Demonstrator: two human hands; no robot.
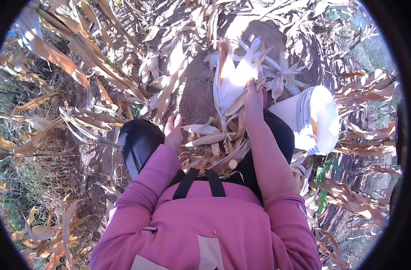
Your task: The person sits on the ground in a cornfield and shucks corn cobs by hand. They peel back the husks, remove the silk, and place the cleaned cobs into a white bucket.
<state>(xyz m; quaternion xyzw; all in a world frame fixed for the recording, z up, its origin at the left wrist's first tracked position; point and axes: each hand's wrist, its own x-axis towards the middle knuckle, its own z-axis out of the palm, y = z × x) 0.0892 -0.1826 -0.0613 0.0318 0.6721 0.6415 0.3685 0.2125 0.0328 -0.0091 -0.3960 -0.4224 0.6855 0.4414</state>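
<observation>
In front of my right knee, my right hand [253, 103] grips a pale dry corn husk [234, 91] at its right side, thumb uppermost. The husk is spread open, and a strip of yellow kernels on a corn ear [221, 76] shows inside, with brown silk at its far tip. Strong sunlight washes out part of the husk. My left hand [173, 133] rests beside the inner side of my left knee, its fingers bent; whether anything is between them is hidden. Loose husks [209, 138] lie between my legs.
A white plastic bucket [289, 109] stands beyond my right knee, with a yellow corn ear [314, 130] inside. Peeled-back husks [283, 76] lie near it. Dry corn stalks [101, 64] slant in from the left, and dry leaves [367, 135] line the right side.
</observation>
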